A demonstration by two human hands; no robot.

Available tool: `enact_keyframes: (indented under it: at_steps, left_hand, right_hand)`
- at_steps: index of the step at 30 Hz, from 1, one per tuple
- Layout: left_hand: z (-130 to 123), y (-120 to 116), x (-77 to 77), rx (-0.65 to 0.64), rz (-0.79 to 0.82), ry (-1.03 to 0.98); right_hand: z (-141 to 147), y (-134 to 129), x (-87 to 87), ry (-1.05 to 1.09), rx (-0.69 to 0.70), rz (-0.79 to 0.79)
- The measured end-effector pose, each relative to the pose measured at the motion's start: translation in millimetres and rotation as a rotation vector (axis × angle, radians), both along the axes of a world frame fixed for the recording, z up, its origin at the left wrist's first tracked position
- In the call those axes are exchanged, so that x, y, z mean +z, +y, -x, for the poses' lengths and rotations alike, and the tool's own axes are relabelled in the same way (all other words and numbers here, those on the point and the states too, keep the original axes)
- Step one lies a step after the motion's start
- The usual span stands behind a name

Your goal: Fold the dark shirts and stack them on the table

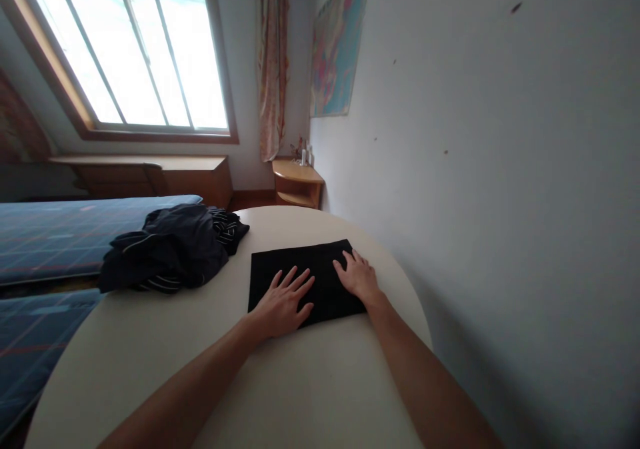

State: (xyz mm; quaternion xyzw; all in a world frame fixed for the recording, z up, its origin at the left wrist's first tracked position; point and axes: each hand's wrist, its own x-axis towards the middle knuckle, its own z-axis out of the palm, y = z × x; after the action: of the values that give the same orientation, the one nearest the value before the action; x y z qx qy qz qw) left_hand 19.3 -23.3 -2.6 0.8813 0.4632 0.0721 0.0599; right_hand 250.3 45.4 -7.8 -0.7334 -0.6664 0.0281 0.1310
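Observation:
A black piece of cloth, folded into a flat rectangle (320, 275), lies on the round white table (320, 382). My left hand (285, 302) rests flat on its left front part, fingers spread. On the cloth's right edge lies my right hand (359, 277), its fingers apart and pointing away from me. Neither hand grips anything. What kind of garment or fabric the black cloth is, I cannot make out.
A heap of dark clothes (175, 249) with white striped parts lies at the table's left edge. Beyond it are blue plaid mattresses (75, 239). A white wall (500, 202) runs along the right. A wooden corner shelf (299, 172) stands at the back.

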Motion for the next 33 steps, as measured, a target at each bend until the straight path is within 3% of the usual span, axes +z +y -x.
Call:
enact_keyframes:
  at_steps: [4, 8, 22, 29, 33]
  left_hand:
    - [-7, -10, 4.9, -0.014, 0.034, 0.049]
    - [-12, -18, 5.5, -0.008, 0.067, 0.096]
    - [-22, -30, 7.5, -0.126, 0.050, 0.092]
    - [-22, -31, 7.9, -0.166, 0.070, 0.054]
    - [-24, -33, 16.4, -0.138, 0.038, 0.038]
  right_hand:
    - [-14, 0, 6.9, -0.045, -0.106, -0.062]
    - [-24, 1, 11.1, -0.041, -0.173, -0.018]
    - [-25, 1, 13.6, 0.060, -0.213, 0.066]
    - [-34, 3, 7.1, 0.127, 0.087, -0.052]
    - [-39, 5, 6.3, 0.169, 0.152, -0.054]
